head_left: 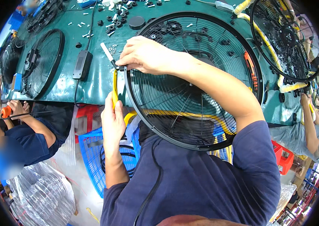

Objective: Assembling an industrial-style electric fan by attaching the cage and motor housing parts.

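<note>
A round black fan grille [138, 109] lies in front of me, overhanging the table edge. My left hand [113, 120] is closed around a slim yellow-handled tool [115, 87], held upright at the grille's left rim. Its kind is hard to make out. My right hand [144, 56] reaches across the grille, fingers pinched at a small dark fitting on the rim [126, 71]. What the fingertips hold is mostly hidden. A white rod-like piece [107, 52] with a dark end slants up left of those fingertips. Small screws [112, 49] lie just beyond it.
The green table [95, 90] carries a grey control box [82, 64] with a cord, a round black cap [137, 22] and scattered small parts. An orange-red tool [250, 69] shows at the grille's right. Other fan grilles [44, 64] stand left and right. Co-workers are on both sides. A blue basket [93, 150] is below.
</note>
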Demonstrator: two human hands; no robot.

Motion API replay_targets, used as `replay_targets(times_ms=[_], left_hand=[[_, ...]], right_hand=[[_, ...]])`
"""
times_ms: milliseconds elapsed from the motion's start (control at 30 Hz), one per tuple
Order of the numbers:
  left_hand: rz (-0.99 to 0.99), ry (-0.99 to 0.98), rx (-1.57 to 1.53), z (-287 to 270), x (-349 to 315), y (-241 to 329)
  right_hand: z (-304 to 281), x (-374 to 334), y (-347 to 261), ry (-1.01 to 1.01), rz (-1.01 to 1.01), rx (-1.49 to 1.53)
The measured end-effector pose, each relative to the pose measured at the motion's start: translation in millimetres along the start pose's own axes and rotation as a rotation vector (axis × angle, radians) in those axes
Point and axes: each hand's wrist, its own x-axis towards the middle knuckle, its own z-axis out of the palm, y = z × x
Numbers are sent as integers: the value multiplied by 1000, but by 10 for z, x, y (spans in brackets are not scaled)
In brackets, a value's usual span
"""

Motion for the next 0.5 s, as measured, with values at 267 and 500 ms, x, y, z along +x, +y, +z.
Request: replay_targets(times_ms=[267, 500], left_hand=[[18, -33, -246, 3, -28, -40], [-115, -200, -450, -143, -61, 160]], right_hand=[[79, 17, -86, -24, -40, -9], [-56, 44, -112, -95, -73, -64]])
